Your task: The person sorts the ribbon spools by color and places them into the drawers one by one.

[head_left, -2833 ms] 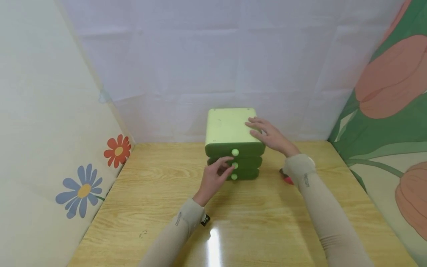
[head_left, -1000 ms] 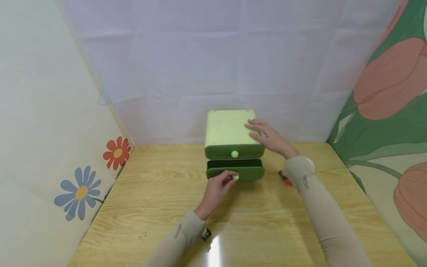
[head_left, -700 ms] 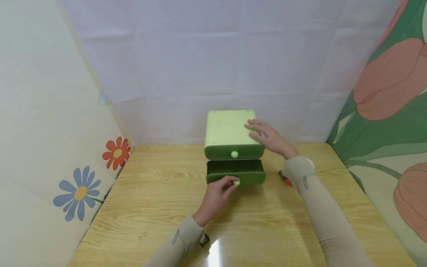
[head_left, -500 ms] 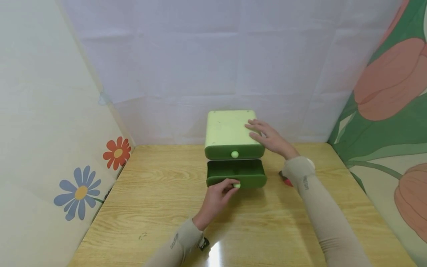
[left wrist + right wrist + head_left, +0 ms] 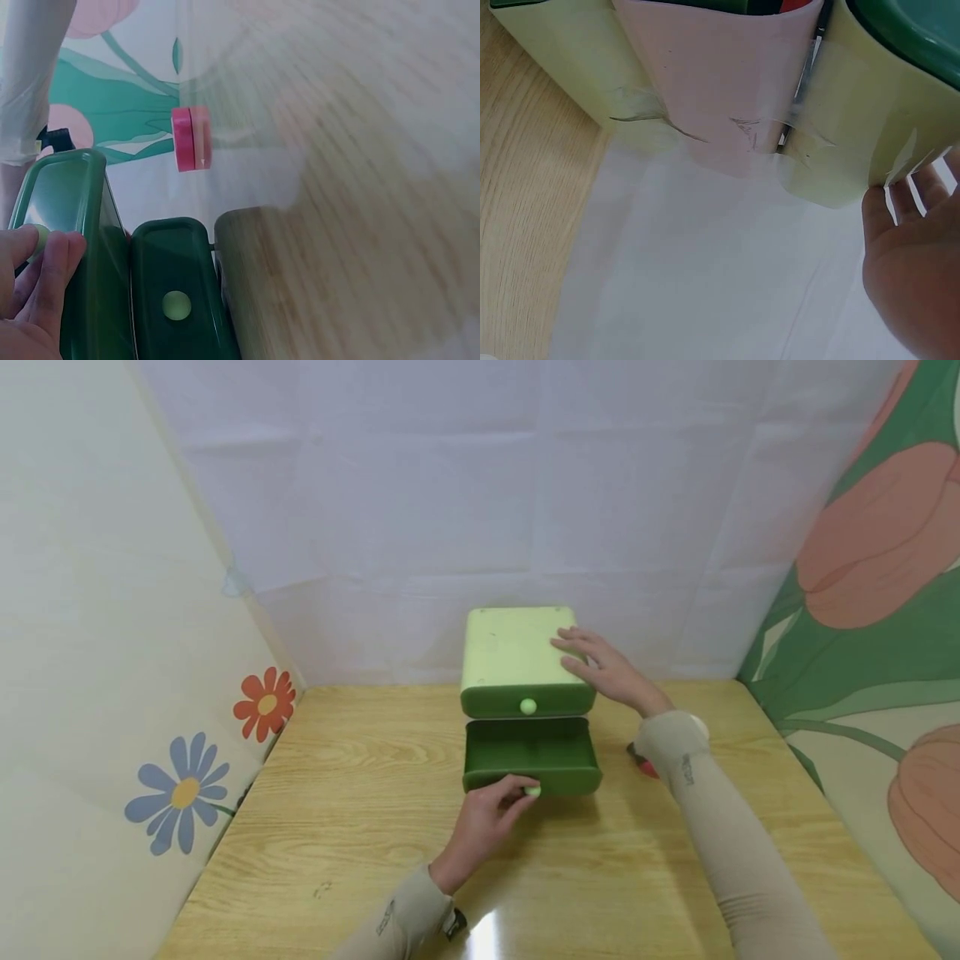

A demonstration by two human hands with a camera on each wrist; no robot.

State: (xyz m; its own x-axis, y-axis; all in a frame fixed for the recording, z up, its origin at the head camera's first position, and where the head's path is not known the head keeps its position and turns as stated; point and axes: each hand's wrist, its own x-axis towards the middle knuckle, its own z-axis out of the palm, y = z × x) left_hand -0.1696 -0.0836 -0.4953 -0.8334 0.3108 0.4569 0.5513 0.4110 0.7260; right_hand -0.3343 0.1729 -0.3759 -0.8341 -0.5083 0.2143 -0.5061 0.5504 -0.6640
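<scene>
A small green drawer cabinet (image 5: 513,647) stands on the table near the back. Its middle drawer (image 5: 572,782) is pulled well out, baring a dark green inside. My left hand (image 5: 483,820) pinches that drawer's pale green round knob (image 5: 532,791) between thumb and fingers. Spread over the cabinet's top right edge, my right hand (image 5: 611,672) rests with its fingers extended. In the right wrist view, its fingertips touch the pale side of the top tier (image 5: 855,127). The bottom drawer (image 5: 180,262) is closed in the left wrist view; the pulled-out drawer hides it in the head view.
A pink-red object (image 5: 183,141) lies on the table right of the cabinet, partly covered by the right sleeve (image 5: 671,735) in the head view. A white cloth (image 5: 405,527) hangs behind. Flower-patterned panels (image 5: 862,677) border the wooden table (image 5: 337,827).
The middle drawer has slid out toward me from closed, with my left hand drawing its knob forward. My right hand has stayed on the cabinet's edge.
</scene>
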